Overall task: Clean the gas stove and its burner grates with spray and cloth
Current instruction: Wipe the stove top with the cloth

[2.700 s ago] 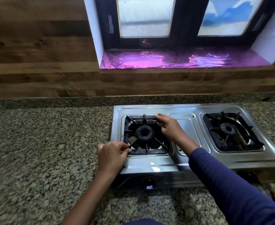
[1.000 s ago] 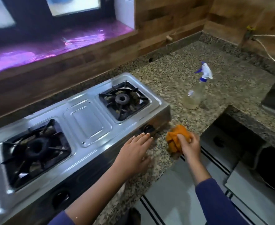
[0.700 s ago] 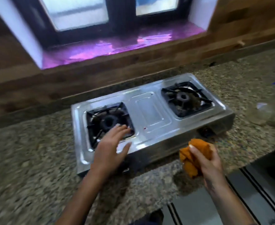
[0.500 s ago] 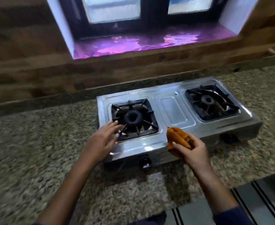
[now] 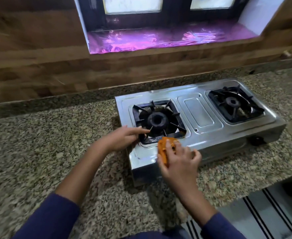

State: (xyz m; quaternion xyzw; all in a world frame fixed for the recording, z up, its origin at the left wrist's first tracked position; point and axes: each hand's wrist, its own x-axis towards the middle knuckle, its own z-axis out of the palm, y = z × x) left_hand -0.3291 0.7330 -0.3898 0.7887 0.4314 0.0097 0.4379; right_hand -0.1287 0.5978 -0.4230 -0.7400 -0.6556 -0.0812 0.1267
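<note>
Stove [image 5: 199,112] sits on the granite counter [image 5: 38,144] below the window, with both grates in place. Your right hand [image 5: 179,161], fingers curled round the orange cloth [image 5: 164,149], has carried it over from the counter by the right end and now presses it on the steel front rim, just beside the left grate [image 5: 159,119]. Your left hand [image 5: 122,137] holds nothing, and its straight fingers now touch that grate's near corner. Wiping looks barely begun, and you'll probably need to lift the grate next.
</note>
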